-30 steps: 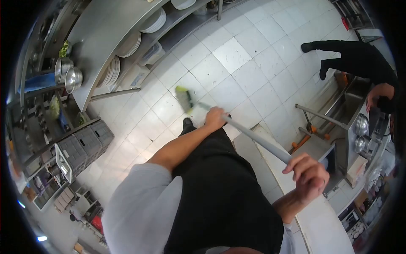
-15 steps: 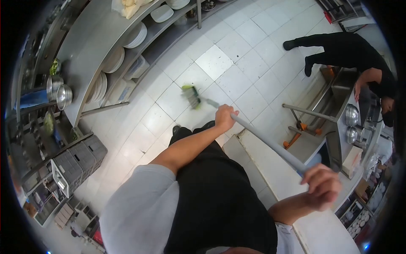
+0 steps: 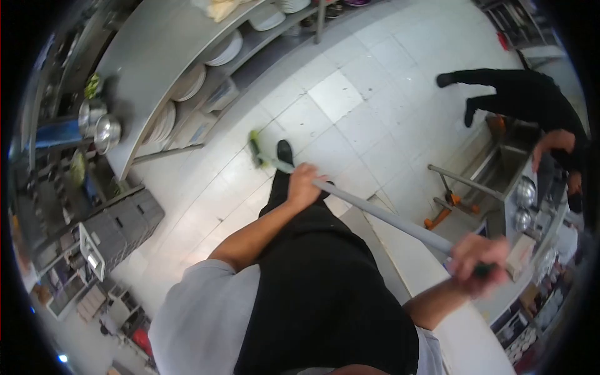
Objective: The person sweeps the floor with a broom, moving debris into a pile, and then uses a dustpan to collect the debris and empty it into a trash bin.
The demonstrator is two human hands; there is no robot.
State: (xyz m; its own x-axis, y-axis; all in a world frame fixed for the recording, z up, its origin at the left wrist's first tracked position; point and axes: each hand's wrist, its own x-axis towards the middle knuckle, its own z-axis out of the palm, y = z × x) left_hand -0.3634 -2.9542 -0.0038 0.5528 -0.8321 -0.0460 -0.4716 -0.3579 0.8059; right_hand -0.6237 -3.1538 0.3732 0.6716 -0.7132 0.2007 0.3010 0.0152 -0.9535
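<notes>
Brush head [image 3: 254, 150] and handle of the broom [image 3: 387, 215] have swung towards 9 o'clock since the earlier frame, and 1 dark shoe [image 3: 285, 151] has come forward just beside the bristles. The brush head lies at 10 o'clock, at floor level or close to it; contact is hard to tell. From there the handle slants across to 4 o'clock.

Near the centre, the left hand [image 3: 304, 187] has its grip wrapped around the lower handle. The right hand [image 3: 480, 259], at 4 o'clock, is blurred, but its grip is curled about the upper end, a dark green part showing at the palm. Keeping the 2 hands well apart probably lets the lower one steer while the upper one acts as pivot.

Underfoot, the floor [image 3: 356, 150] is pale square tile with scuffs. Between 10 and 11 o'clock stands a steel table [image 3: 150, 56], stacked plates [image 3: 226, 50] shelved below it, perhaps for easy reach. Metal bowls [image 3: 107, 133] sit towards 9 o'clock, above grey crates [image 3: 128, 219]. At 2 o'clock another person [image 3: 525, 94] in dark clothing stands by a sink, well apart from the broom
</notes>
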